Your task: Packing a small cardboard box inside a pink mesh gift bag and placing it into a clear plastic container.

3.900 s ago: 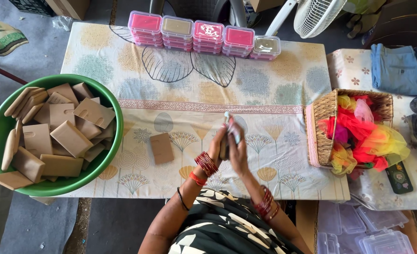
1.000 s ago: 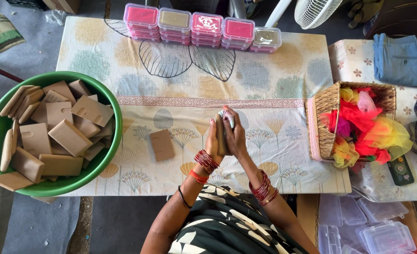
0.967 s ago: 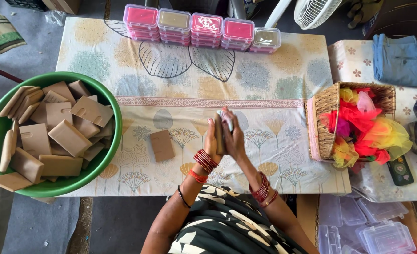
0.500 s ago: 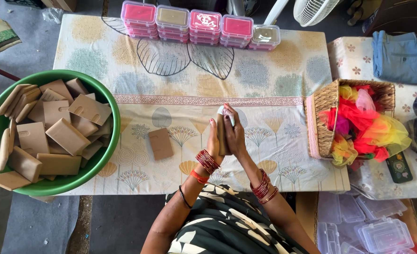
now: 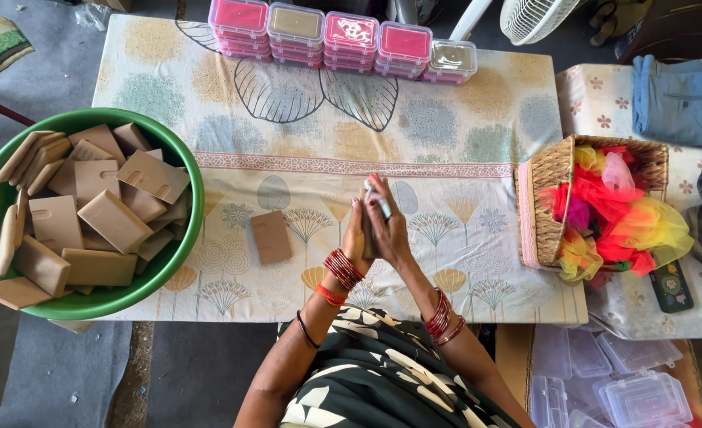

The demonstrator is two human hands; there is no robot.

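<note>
Across the middle of the frame stretches the counter (image 5: 478, 119), covered by a cloth printed with leaves and pale flowers. At the left edge sits a big green plastic basin (image 5: 178, 170), piled with flat brown cardboard tags, each with a small slot cut in it. At the right edge stands a woven basket (image 5: 553, 170) stuffed with bright net fabric pieces (image 5: 616, 210) in red, pink, yellow and orange. Along the top edge runs a row of stacked clear plastic boxes (image 5: 343, 40) with pink and beige contents. A single brown cardboard tag (image 5: 271, 237) lies flat on the cloth left of centre, just beside the hands but apart from them.

At lower centre the left hand (image 5: 356, 238) and the right hand (image 5: 389, 228) are pressed palm to palm, fingers pointing up the frame. Their shared grip is closed on a small flat thing (image 5: 371, 208): a brown edge shows between the palms and a white bit near the fingertips. What it is cannot be told. Both wrists carry red bangles.
</note>
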